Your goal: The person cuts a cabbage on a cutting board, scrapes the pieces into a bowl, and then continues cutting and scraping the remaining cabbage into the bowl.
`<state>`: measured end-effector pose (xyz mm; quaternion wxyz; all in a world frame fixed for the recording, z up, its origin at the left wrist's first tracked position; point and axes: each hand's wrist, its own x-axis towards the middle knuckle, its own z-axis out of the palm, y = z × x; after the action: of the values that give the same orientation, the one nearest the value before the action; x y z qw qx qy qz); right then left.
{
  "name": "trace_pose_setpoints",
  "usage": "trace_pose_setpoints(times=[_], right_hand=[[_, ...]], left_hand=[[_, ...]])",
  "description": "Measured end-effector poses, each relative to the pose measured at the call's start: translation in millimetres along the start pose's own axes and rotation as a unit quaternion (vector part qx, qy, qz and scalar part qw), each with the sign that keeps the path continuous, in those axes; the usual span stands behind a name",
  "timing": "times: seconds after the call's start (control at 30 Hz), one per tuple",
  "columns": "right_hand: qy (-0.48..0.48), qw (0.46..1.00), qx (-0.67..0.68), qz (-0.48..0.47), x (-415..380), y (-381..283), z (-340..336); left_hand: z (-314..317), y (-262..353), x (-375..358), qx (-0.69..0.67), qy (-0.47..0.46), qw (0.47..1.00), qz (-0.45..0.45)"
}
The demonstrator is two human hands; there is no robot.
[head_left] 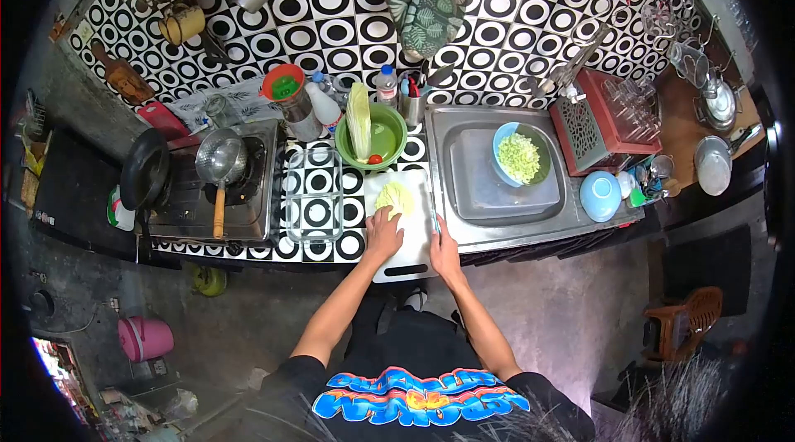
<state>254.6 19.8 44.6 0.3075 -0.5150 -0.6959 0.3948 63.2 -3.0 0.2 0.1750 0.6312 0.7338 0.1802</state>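
A pale piece of napa cabbage [395, 196] lies on the white cutting board [407, 256] at the counter's front edge. My left hand [383, 233] holds it from the near side, fingers curled over its lower end. Along the board's right edge, my right hand [445, 250] grips a knife [435, 214], its blade pointing away from me beside the cabbage. Beyond the board, a green bowl [397, 140] contains an upright napa cabbage wedge [358, 120] and a red tomato [375, 159].
To the right, a light blue bowl [499, 152] of chopped cabbage [519, 159] rests in the sink [464, 208]. A glass dish [315, 235] sits left of the board. Farther left, a saucepan [221, 156] and a dark frying pan [145, 173] are on the stove [263, 193].
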Motion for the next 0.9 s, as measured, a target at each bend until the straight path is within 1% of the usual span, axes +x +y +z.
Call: trace_pose_setpoints(times=[0.07, 0.13, 0.2, 0.23, 0.33, 0.37, 0.57, 0.67, 0.8, 0.9], right_hand=[[-0.006, 0.998, 0.000, -0.064, -0.5, -1.5, 6.8], [-0.073, 0.997, 0.005, -0.032, 0.3, -18.4, 8.4], [-0.132, 0.991, -0.010, 0.002, 4.9, -31.0, 12.8], [-0.146, 0.989, -0.015, -0.003, 7.5, -34.7, 15.0], [-0.116, 0.992, -0.019, -0.035, 13.1, -22.7, 35.7], [-0.111, 0.993, 0.001, -0.044, 13.7, -17.7, 41.0], [-0.141, 0.990, -0.023, -0.003, 16.1, -30.0, 43.5], [-0.141, 0.989, -0.034, -0.009, 19.1, -40.2, 41.9], [-0.147, 0.987, -0.066, -0.017, 25.5, -38.8, 51.6], [-0.147, 0.986, -0.082, -0.005, 30.8, -45.1, 56.4]], left_hand=[[1.5, -0.4, 3.6, 0.005, 0.023, 1.000, 0.003], [4.7, -3.0, 10.7, 0.017, 0.053, 0.998, 0.003], [4.9, -6.2, 18.1, 0.042, 0.006, 0.999, -0.015], [3.8, -7.3, 22.2, 0.055, -0.017, 0.998, -0.024], [-3.6, -8.7, 23.7, 0.048, -0.049, 0.997, -0.031], [-6.7, -8.0, 23.1, 0.045, -0.047, 0.997, -0.034], [-16.9, -15.5, 29.1, 0.035, -0.064, 0.997, -0.034], [-30.1, -14.3, 33.2, 0.026, -0.092, 0.995, -0.028], [-31.2, -27.1, 44.9, 0.016, -0.117, 0.993, -0.022], [-23.6, -29.1, 45.1, 0.086, -0.094, 0.992, 0.004]])
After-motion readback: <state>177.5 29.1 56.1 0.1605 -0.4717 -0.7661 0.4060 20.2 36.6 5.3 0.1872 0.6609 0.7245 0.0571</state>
